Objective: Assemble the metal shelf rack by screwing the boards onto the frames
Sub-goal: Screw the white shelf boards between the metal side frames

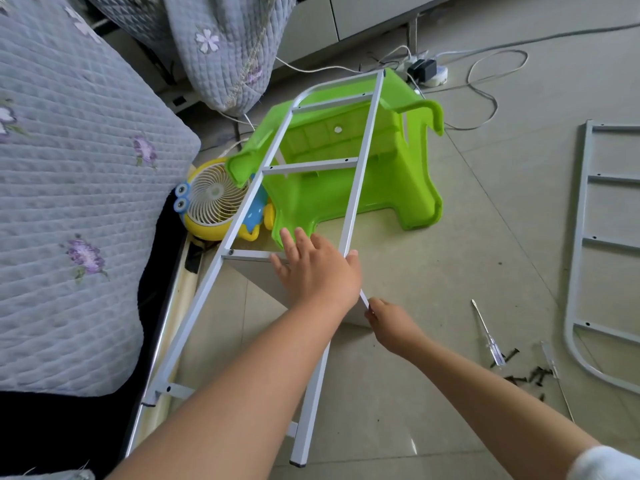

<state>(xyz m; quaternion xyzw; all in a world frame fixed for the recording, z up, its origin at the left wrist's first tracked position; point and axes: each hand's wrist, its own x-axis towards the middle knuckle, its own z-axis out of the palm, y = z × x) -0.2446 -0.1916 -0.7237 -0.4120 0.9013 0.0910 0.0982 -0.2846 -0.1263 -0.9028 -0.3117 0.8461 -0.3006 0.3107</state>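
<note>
A white metal frame (360, 174) shaped like a ladder leans from the floor up onto an overturned green plastic stool (391, 161). A pale board (266, 278) stands on edge under the frame's lower crossbar. My left hand (315, 268) rests on the board's top edge with its fingers straight, and its thumb touches the frame's right rail. My right hand (389, 323) pinches the board's near corner just beside that rail. A second frame (585, 216) lies flat on the floor at the right. Dark screws (526, 374) lie scattered near a clear-handled screwdriver (486, 332).
A bed with a quilted grey cover (69, 168) runs along the left. A small yellow fan (211, 199) sits between the bed and the stool. A power strip with cables (427, 72) lies at the back. A second thin tool (554, 367) lies by the screws.
</note>
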